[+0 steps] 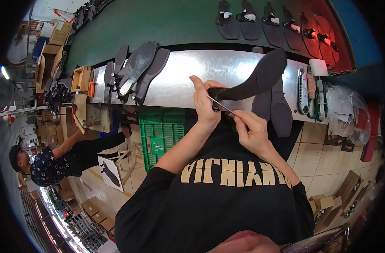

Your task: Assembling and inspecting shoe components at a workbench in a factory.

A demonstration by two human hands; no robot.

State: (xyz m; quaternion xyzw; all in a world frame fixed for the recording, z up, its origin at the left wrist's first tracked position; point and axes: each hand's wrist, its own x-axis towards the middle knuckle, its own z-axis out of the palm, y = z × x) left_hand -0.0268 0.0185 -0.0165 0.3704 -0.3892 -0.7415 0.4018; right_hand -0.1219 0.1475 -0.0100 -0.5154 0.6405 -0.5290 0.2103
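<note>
My left hand (206, 105) is closed around the narrow end of a dark sandal sole (260, 78), its thumb raised. The broad end of that sole points up and to the right over the metal ledge. Dark strap-like parts sit by the fingers, partly hidden. My right hand (252, 128) pinches a slim metal rod-like tool (220, 103), whose far end reaches the left hand. I cannot make out exactly what its tip touches. Just beyond the right hand lie more dark soles (280, 111) on the ledge.
Several dark soles (144, 69) are piled left on the metal ledge (184, 67). A utility knife (302, 92) and white spool (318, 67) stand right. Soles with straps (248, 21) line the green belt (158, 21). Below are a green crate (161, 137) and, left, another person (53, 162).
</note>
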